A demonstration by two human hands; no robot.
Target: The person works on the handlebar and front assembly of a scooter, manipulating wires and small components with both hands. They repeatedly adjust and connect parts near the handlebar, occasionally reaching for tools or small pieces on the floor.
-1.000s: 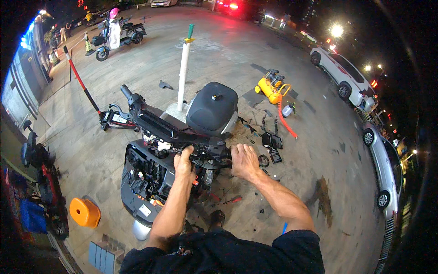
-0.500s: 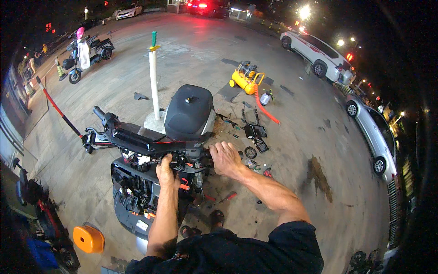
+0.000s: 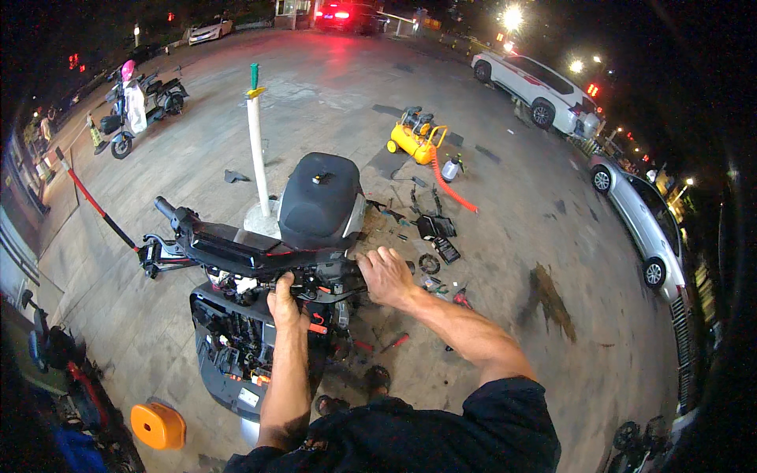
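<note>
An electric scooter stands before me, its black handlebar (image 3: 229,246) running across the view. My right hand (image 3: 385,274) is closed over the rubber grip at the bar's right end, and the grip's tip pokes out beyond my knuckles. At the near side of the bar, left of the brake lever (image 3: 335,296), my left hand (image 3: 287,301) is closed with the thumb up. Its fingertips and whatever they pinch are hidden. Below, the scooter's opened front body (image 3: 206,335) exposes wiring and connectors. The dark seat (image 3: 322,197) lies beyond the bar.
A yellow air compressor (image 3: 414,143) with a red coiled hose (image 3: 451,188) sits farther off. Tools and a black case (image 3: 435,227) lie on the ground to the right. An orange stool (image 3: 159,426) is at lower left; a white post (image 3: 258,150) rises behind the bar.
The view has shifted slightly, so the surroundings sit a little differently in it. Both hands keep their places on the handlebar.
</note>
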